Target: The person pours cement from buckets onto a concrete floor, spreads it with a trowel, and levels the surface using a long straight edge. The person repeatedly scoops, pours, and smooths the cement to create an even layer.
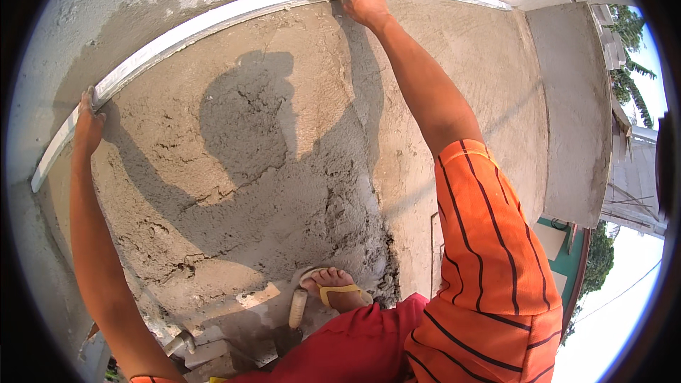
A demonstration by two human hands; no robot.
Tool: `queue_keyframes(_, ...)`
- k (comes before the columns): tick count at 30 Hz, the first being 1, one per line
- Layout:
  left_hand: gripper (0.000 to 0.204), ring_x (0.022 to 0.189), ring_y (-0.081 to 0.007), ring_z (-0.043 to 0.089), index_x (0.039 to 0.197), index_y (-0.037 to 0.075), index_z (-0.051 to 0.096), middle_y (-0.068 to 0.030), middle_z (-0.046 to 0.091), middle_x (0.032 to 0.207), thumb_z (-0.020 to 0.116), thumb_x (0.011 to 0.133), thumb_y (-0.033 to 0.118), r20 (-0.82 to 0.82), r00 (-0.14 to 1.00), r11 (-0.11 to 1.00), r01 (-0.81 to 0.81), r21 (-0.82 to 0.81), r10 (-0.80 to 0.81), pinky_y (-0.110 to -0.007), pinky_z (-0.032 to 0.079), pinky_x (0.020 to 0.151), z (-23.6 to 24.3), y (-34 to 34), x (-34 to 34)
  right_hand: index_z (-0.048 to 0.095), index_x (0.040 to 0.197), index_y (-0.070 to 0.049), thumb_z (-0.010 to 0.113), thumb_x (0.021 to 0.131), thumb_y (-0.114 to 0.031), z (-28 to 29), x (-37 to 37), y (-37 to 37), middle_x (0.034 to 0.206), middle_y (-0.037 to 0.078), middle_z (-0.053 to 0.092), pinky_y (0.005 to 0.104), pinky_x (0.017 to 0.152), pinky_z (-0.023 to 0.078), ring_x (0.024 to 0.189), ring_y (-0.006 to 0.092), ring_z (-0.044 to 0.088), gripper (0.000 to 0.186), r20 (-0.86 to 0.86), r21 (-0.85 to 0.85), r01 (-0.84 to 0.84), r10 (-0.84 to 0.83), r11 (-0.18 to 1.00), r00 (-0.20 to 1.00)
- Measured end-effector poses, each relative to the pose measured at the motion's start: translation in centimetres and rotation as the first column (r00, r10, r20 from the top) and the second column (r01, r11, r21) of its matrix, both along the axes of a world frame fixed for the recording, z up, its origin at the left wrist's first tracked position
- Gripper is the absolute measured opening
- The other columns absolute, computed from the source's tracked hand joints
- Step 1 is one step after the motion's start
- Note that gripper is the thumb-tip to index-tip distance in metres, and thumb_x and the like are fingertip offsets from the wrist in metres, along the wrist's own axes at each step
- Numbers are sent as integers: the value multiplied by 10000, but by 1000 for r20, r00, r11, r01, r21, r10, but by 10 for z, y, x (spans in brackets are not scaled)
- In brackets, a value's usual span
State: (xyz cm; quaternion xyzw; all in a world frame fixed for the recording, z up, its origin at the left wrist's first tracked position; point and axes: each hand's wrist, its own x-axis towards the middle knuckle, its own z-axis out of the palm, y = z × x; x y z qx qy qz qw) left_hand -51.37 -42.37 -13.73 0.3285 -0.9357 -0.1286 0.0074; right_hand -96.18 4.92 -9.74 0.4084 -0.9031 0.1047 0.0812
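Note:
A long, pale screed bar [213, 20] spans the upper part of a wall, seeming to bend because of the lens. My left hand [89, 128] is closed around its lower left part. Further up and to the right, my right hand [364, 1] grips the same bar, fingers over its upper edge. Below the bar spreads grey mortar [298, 220], rough and cracked in the middle and left, smoother toward the right. The shadow of my head and arms falls across it.
My foot in a yellow-strapped flip-flop [340, 294] stands at the bottom, beside a light cylindrical handle [297, 308]. A pipe fitting [181, 342] and broken pieces lie at lower left. A plastered ledge [571, 113] borders the right side, with trees [628, 64] beyond it.

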Motion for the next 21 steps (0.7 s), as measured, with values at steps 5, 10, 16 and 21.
queue_keyframes(5, 701, 1397, -363, 317, 1473, 73, 312, -235, 340, 1495, 585, 828, 42, 72, 997, 999, -41, 16, 40, -409, 273, 1149, 27, 18, -10, 451, 1389, -134, 508, 877, -55, 24, -20, 56, 1301, 200, 552, 444, 1009, 435, 1178, 386, 534, 521, -239, -401, 25, -131, 916, 962)
queue_keyframes(10, 670, 1336, -369, 408, 1453, 62, 344, -240, 405, 1449, 604, 836, 91, 56, 996, 996, 76, -42, -74, -409, 333, 1105, 20, 6, -20, 395, 1442, -127, 374, 969, -223, -93, -54, 185, 1479, 171, 393, 405, 1116, 343, 1361, 328, 382, 483, -166, 141, 267, -243, 953, 956)
queue_keyframes(16, 611, 1305, -364, 452, 1431, 56, 391, -239, 473, 1398, 605, 870, 171, 85, 993, 996, -82, 19, 80, -398, 355, 1077, 27, 2, -5, 418, 1431, -120, 379, 973, -229, -62, 0, 124, 1494, 129, 387, 387, 1148, 297, 1387, 292, 349, 473, -30, 51, 391, -390, 919, 920)
queue_keyframes(21, 634, 1304, -370, 456, 1443, 47, 371, -249, 476, 1393, 605, 886, 238, 93, 994, 998, -57, 3, 56, -403, 360, 1070, 26, 9, -14, 452, 1415, -132, 399, 964, -215, -70, 6, 131, 1482, 101, 416, 382, 1156, 276, 1381, 288, 358, 461, -3, -33, 429, -429, 903, 903)
